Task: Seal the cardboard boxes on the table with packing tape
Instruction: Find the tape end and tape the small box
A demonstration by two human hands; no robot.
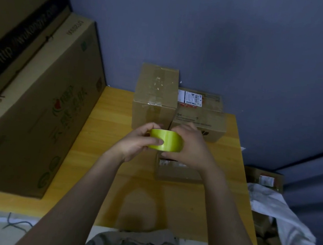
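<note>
My left hand (pixel 136 142) and right hand (pixel 191 146) both grip the yellow-green tape roll (pixel 165 140) over the table (pixel 94 165). Under the roll, my right wrist hides part of a small box (pixel 178 173). Behind the roll stand a tall box (pixel 155 97) and a labelled box (pixel 201 117).

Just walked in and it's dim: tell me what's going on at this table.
A person holds a yellow-green tape roll in both hands above the wooden table, left hand on one side, right hand on the other. A small box lies just under the hands; a tall box and a labelled box stand behind.
</note>
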